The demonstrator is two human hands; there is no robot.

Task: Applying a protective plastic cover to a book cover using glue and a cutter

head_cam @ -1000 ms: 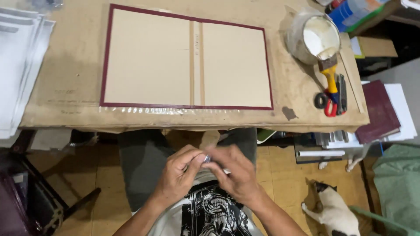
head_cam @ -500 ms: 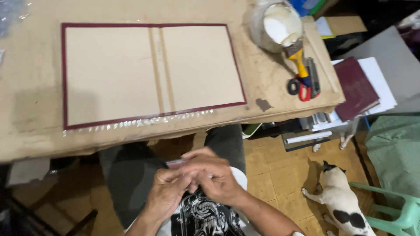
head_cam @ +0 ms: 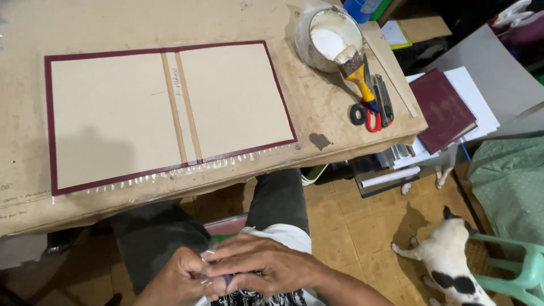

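Observation:
My left hand (head_cam: 180, 277) and my right hand (head_cam: 265, 265) are pressed together in my lap, below the table's front edge. Their fingers close around something small with a bluish tip; I cannot tell what it is. On the table (head_cam: 317, 116) above them lies an open book cover (head_cam: 113, 113). It is made of two tan boards and a narrow spine strip, framed by a dark red cloth border. A wet, shiny line of glue runs along the cover's near edge. Neither hand touches the cover.
At the table's right end stand a pot of white glue (head_cam: 328, 34), a yellow-handled brush (head_cam: 357, 71), red-handled scissors (head_cam: 368, 116) and a utility knife (head_cam: 384, 102). A dark red book (head_cam: 442, 107) lies on white sheets. A white, black-patched animal (head_cam: 447, 260) is beside a green chair (head_cam: 515, 272).
My view has swung left and tilted, so the cover and the pot sit further right in view. My hands stay together in my lap and keep working the small thing.

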